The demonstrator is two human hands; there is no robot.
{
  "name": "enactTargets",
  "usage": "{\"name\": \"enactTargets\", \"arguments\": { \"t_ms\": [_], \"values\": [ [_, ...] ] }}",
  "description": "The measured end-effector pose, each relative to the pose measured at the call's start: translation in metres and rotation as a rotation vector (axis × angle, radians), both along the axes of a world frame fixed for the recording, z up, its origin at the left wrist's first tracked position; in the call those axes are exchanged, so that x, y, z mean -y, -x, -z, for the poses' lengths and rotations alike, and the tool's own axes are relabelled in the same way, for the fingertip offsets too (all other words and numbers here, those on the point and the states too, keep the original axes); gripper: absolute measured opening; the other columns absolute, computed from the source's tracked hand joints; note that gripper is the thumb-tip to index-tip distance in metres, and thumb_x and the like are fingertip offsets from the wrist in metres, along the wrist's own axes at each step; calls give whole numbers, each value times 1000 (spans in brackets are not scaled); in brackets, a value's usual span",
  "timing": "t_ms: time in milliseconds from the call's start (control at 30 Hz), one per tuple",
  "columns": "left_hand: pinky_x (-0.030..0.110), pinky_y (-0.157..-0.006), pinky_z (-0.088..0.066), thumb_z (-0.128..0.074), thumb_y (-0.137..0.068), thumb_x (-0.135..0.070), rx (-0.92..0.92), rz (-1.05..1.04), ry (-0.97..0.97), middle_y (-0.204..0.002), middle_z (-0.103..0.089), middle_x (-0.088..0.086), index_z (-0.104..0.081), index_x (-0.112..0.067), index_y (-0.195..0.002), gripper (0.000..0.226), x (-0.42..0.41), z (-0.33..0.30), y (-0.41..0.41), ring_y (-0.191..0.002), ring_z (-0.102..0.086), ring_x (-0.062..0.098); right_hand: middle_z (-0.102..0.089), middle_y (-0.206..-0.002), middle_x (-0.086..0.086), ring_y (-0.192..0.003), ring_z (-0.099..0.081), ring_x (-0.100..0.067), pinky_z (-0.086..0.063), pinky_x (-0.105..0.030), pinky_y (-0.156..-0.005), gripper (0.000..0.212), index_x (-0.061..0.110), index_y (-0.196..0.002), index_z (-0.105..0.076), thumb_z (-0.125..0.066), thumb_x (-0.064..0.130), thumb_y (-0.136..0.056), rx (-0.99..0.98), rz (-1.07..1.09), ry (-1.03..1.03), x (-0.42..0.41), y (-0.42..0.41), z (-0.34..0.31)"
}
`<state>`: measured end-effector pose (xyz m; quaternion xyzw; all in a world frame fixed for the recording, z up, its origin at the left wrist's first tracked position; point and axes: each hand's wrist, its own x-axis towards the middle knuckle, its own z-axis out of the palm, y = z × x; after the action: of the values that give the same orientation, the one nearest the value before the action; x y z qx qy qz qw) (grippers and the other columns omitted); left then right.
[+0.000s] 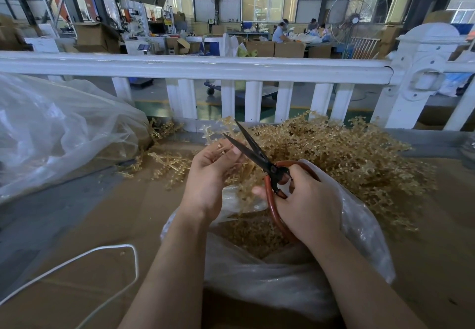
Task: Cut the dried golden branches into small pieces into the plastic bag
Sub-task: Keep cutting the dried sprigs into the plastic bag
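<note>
We can read no text, label, brand, number or sign anywhere here; the far-off boxes and machines are too small and blurred to tell.

factory hall: cardboard boxes (96,36), industrial fan (356,20), workers at bench (279,33)

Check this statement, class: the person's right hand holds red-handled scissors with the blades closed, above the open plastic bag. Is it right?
Not quite. The head view shows the blades of the scissors open in a V, not closed. The rest stands: the right hand holds their red handles above the open plastic bag.
</note>
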<state>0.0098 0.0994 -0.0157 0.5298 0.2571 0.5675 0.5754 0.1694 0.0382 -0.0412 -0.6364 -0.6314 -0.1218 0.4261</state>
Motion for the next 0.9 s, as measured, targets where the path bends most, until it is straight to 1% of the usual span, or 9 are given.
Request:
{"name": "enactTargets", "arguments": {
  "t_ms": [100, 200, 300, 400, 500, 567, 667, 733, 900],
  "values": [
    [36, -90, -45, -62, -91, -9, -5, 3, 2, -81, -69, -2, -71, -19, -79, 18, 0, 0, 0, -80, -60, 13, -26, -52, 21, -44, -26, 8, -15, -11, -46, 57, 27, -69, -35, -49, 82, -74, 7, 2, 18, -1, -1, 0],
    [29, -84, -48, -62, -90, -8, -4, -16, -6, -79, -71, -5, -74, -21, -76, 22, 1, -2, -1, -75, -62, 9, -24, -53, 23, -45, -23, 9, -14, -10, -47, 57, 26, -69, -36, -47, 82, -74, 26, 20, 9, -1, -1, -1],
    [29, -80, -48, -61, -92, -3, 5, -67, 3, -77, -69, -2, -74, -18, -80, 23, -1, 0, -1, -74, -58, 12, -19, -54, 25, -47, -18, 12, -12, -10, -47, 56, 26, -68, -35, -46, 81, -73, 42, 35, -4, 0, 1, -3],
    [28, -78, -48, -62, -92, -2, 10, -84, 16, -78, -69, 0, -75, -18, -82, 23, -2, 1, -1, -74, -56, 13, -23, -52, 22, -45, -18, 9, -11, -12, -45, 56, 26, -67, -36, -57, 78, -72, 70, 48, -21, 1, 1, -3],
    [22, -75, -52, -61, -92, -3, 6, -78, 26, -80, -73, -4, -74, -15, -87, 18, -3, 1, -2, -73, -62, 8, -32, -56, 19, -45, -22, 2, -11, -11, -46, 56, 25, -66, -36, -66, 72, -70, 87, 43, -59, 1, 0, -2],
    [24, -77, -51, -61, -93, -2, 3, -75, 29, -80, -72, -4, -73, -12, -90, 16, -4, 3, -2, -74, -61, 9, -34, -55, 18, -45, -26, -1, -13, -10, -47, 55, 24, -65, -36, -62, 73, -72, 74, 18, -76, 1, 0, -2],
    [30, -82, -48, -61, -93, -2, 12, -69, 41, -81, -69, -1, -71, -10, -90, 13, -5, 4, -2, -77, -58, 14, -35, -52, 19, -43, -25, 2, -15, -8, -48, 55, 25, -65, -36, -57, 75, -74, 50, -27, -86, 2, 0, -1],
    [32, -83, -47, -61, -93, -3, 16, -62, 42, -81, -68, -1, -70, -10, -90, 12, -5, 3, -2, -77, -57, 13, -36, -51, 18, -42, -31, -2, -17, -8, -47, 55, 25, -65, -37, -55, 75, -75, 43, -41, -83, 3, -1, -1],
    [35, -87, -44, -60, -92, -2, 20, -54, 35, -81, -63, 4, -69, -8, -90, 11, -6, 4, -2, -78, -54, 16, -38, -51, 18, -43, -39, -5, -30, -17, -45, 56, 25, -63, -40, -56, 76, -75, 40, -44, -48, 1, -3, 2]
  ]
}}
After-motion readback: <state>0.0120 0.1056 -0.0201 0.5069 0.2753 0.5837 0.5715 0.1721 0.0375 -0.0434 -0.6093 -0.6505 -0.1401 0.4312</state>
